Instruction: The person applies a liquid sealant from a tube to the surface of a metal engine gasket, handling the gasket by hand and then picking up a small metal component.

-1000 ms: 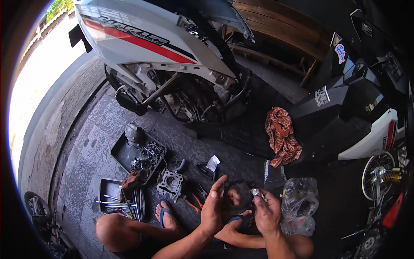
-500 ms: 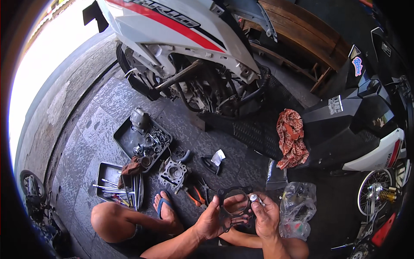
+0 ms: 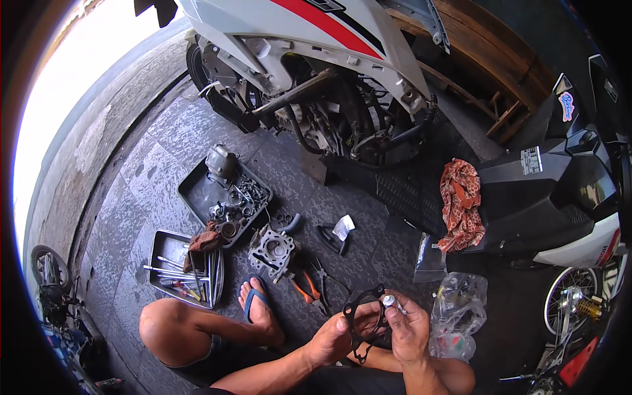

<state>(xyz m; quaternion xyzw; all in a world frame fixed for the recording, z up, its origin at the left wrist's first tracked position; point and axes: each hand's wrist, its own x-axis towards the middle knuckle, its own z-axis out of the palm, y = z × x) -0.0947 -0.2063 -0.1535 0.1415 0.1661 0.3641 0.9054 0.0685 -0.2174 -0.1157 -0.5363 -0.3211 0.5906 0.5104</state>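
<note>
Between the thumb and fingers of my left hand (image 3: 328, 340) is a thin dark gasket (image 3: 349, 317) with a large round hole. It is held upright and tilted, seen partly edge-on. My right hand (image 3: 411, 334) pinches a small tube (image 3: 389, 301) with a pale tip, close beside the gasket; most of its body is hidden by the fingers. Behind the gasket, some right fingers show through or near its opening. On the floor beyond my hands lie orange-handled pliers (image 3: 305, 289) and a metal engine block part (image 3: 275, 251).
A parts tray (image 3: 192, 189) and a tool tray (image 3: 155, 264) sit left. Ahead stands a partly stripped white scooter (image 3: 316, 33). A patterned orange cloth (image 3: 461, 205) drapes over its black footboard side. Clear plastic bags (image 3: 459, 306) lie right of my hands.
The gasket has turned from nearly face-on to a steeper angle. My right hand with the tube stays close to it. The whole view has shifted slightly.
</note>
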